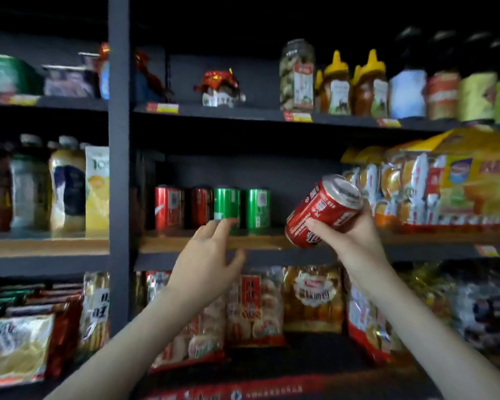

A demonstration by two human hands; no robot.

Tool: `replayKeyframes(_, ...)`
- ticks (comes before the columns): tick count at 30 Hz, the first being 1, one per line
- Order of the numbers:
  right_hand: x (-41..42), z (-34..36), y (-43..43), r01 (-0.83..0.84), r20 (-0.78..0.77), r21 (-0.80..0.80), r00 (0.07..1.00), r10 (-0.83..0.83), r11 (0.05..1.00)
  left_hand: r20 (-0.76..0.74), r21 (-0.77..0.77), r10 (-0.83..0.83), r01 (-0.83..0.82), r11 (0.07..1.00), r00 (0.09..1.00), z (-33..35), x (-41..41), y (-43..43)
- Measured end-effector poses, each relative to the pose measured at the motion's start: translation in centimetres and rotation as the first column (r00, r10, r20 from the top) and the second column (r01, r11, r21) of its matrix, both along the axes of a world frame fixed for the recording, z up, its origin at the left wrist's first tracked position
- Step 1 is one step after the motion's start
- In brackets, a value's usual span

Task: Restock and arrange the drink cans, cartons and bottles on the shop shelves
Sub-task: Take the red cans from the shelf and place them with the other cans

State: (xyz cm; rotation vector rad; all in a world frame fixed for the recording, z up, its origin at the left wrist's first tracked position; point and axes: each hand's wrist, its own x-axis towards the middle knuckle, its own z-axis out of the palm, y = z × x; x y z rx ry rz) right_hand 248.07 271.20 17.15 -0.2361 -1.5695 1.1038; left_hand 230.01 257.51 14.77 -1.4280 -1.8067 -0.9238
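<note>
Held can: red drink can (324, 210), smooth metal cylinder with a silver top, tilted with the top up and to the right; it sits in front of the middle shelf's empty stretch, off the board.
Can label: white print runs along the red wall; too blurred to read.
Right hand: right hand (350, 235) wrapped round the lower half of the can, thumb across the front, fingers behind.
Left hand: left hand (207, 249) empty, fingers spread and slightly curled, fingertips up at the base of the nearer green can; cannot tell whether they touch it.
Shelf row: two red cans (168, 207) (201, 207) then two green cans (226, 207) (257, 208), all upright, glossy metal, side by side at the back.
Shelf board: wooden shelf (162, 243), pale plank on a dark frame; bare between the green cans and the held can.
Right of gap: bagged snack packs (410, 186), shiny crinkled plastic in yellow and orange, writing unreadable.
Upper shelf: clear jar (297, 76) with a white label; squeeze bottles (337, 82) with yellow pointed caps.
Left bay: yellow juice carton (97, 189), a "10" just legible near its top.
Below: rice-cracker bags (251, 307), clear film with red bands.
</note>
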Motion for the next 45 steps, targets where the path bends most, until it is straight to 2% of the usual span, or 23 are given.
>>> replayKeyframes(4,-3.5,2.6,4.7,0.079,0.019,0.087,0.997,-0.081,0.993,-0.170,0.116,0.142,-0.123,0.986,0.975,0.9,-4.1,3.7)
replayKeyframes(13,-8.6,4.3,9.6,0.099,0.422,0.199,0.889,-0.177,0.975,-0.217,0.172,0.208,-0.172,0.970,0.954,1.7,-5.9,7.0)
replayKeyframes(20,-9.4,4.5,10.4,-0.009,0.588,0.156,0.805,-0.085,0.988,-0.258,0.149,0.287,-0.256,0.955,0.922,1.8,-6.0,4.8)
replayKeyframes(22,-9.2,4.7,10.0,0.002,0.639,0.199,0.758,-0.131,0.980,-0.297,0.173,0.316,-0.275,0.946,0.901,1.7,-6.6,3.2)
replayKeyframes(24,-8.9,4.8,8.7,0.126,0.601,0.393,0.714,-0.358,0.911,-0.362,0.242,0.382,-0.310,0.919,0.850,1.4,-7.6,0.9)
replayKeyframes(26,-8.9,4.6,6.5,0.282,0.339,0.678,0.700,-0.629,0.679,-0.414,0.318,0.471,-0.361,0.877,0.779,1.3,-8.7,-1.7)
replayKeyframes(27,-9.2,4.5,5.1,0.298,0.208,0.762,0.728,-0.654,0.575,-0.433,0.350,0.514,-0.388,0.853,0.740,1.3,-9.4,-3.0)
replayKeyframes(28,-9.8,4.6,3.8,0.251,0.164,0.811,0.770,-0.617,0.528,-0.452,0.370,0.550,-0.413,0.832,0.703,1.4,-10.2,-4.1)
replayKeyframes(30,-11.8,5.0,1.3,0.033,0.285,0.840,0.823,-0.492,0.541,-0.488,0.369,0.578,-0.446,0.815,0.654,1.8,-11.8,-6.0)
replayKeyframes(32,-15.0,5.4,-0.5,-0.179,0.475,0.797,0.775,-0.417,0.577,-0.533,0.324,0.548,-0.443,0.836,0.645,2.3,-13.3,-7.5)
replayKeyframes(34,-18.4,6.1,-1.7,-0.281,0.587,0.752,0.697,-0.411,0.597,-0.590,0.273,0.486,-0.407,0.872,0.645,2.5,-14.7,-8.4)
replayKeyframes(37,-22.8,7.2,-2.7,-0.332,0.655,0.717,0.623,-0.428,0.613,-0.637,0.238,0.419,-0.351,0.906,0.648,2.5,-16.3,-8.5)
replayKeyframes(42,-27.7,8.4,-2.8,-0.336,0.667,0.733,0.525,-0.529,0.591,-0.665,0.248,0.353,-0.252,0.935,0.658,2.4,-17.6,-7.9)
replayKeyframes(45,-28.7,8.3,-2.6,-0.294,0.626,0.769,0.529,-0.573,0.568,-0.673,0.253,0.305,-0.179,0.951,0.674,2.4,-18.0,-7.4)
